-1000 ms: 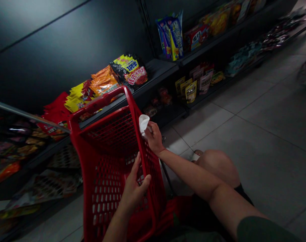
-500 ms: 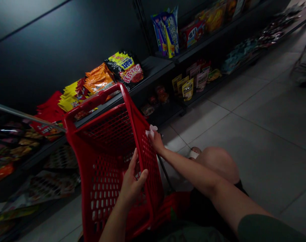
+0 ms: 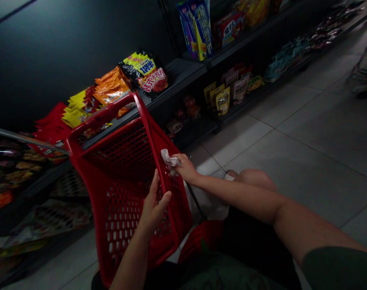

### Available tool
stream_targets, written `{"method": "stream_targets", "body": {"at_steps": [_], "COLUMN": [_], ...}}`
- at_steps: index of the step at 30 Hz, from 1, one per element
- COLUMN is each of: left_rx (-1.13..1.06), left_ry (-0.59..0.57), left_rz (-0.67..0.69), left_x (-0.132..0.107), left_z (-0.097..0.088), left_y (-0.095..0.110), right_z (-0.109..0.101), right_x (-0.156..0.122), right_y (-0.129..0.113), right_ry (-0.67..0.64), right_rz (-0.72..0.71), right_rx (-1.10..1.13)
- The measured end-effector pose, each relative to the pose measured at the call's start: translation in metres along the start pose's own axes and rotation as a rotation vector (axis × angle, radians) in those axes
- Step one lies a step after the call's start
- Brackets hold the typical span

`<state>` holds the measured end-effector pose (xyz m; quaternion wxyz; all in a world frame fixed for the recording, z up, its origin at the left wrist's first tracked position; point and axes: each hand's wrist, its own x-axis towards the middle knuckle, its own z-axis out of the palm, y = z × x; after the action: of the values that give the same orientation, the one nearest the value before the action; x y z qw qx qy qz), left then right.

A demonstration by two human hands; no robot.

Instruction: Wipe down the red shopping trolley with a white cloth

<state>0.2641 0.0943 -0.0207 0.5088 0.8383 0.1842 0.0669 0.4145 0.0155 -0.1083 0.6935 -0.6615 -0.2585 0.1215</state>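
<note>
A red plastic shopping basket (image 3: 89,185) with slotted walls and a handle stands tilted before me. Inside its near side wall is my left hand (image 3: 153,207), index finger stretched up and thumb spread apart by the rim; it appears to rest against the wall, and its other fingers are partly hidden. On the outer face of that same wall, my right hand (image 3: 186,167) has its fingers closed on a crumpled white tissue (image 3: 169,158). The tissue lies against the slotted plastic just below the rim.
Shelves hold orange snack packets (image 3: 112,90), black noodle-style packets (image 3: 153,78) and blue-yellow packs (image 3: 200,30). Lower down stand yellow pouches (image 3: 222,100). A metal bar (image 3: 29,139) runs to the basket from the left. Tiled floor (image 3: 310,149) extends to the right.
My right hand and the tissue have moved left and toward the rim along the basket's outer wall. My left hand keeps its place at the rim; the whole view has shifted slightly.
</note>
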Motion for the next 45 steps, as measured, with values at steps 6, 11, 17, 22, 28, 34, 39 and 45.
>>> {"method": "stream_targets", "body": {"at_steps": [6,11,17,22,28,34,39,45], "left_rx": [0.126,0.134,0.188,0.246,0.270,0.293,0.274,0.276], "left_ry": [0.044,0.052,0.067,0.082,0.102,0.114,0.121,0.122], "left_rz": [0.053,0.072,0.092,0.087,0.063,0.077,0.045,0.055], "left_x": [0.005,-0.002,0.002,0.007,0.003,0.003,0.005,0.007], "left_z": [0.000,-0.001,-0.002,-0.003,-0.004,-0.006,-0.004,-0.004], "left_y": [0.001,-0.003,-0.003,0.000,0.001,0.001,0.003,0.003], "right_z": [-0.008,-0.027,-0.015,-0.028,-0.042,-0.029,-0.046,-0.031], "right_x": [-0.067,-0.109,-0.088,-0.113,-0.107,-0.124,-0.108,-0.126], "right_y": [-0.006,0.002,0.014,0.037,0.054,0.033,0.047,0.032], "right_ry": [-0.213,-0.581,-0.248,-0.759,-0.883,-0.818,-1.002,-0.787], "right_rz": [-0.109,-0.306,-0.280,-0.617,-0.565,-0.722,-0.711,-0.634], "right_rx": [0.059,0.122,0.047,-0.125,-0.271,-0.239,-0.456,-0.205]}}
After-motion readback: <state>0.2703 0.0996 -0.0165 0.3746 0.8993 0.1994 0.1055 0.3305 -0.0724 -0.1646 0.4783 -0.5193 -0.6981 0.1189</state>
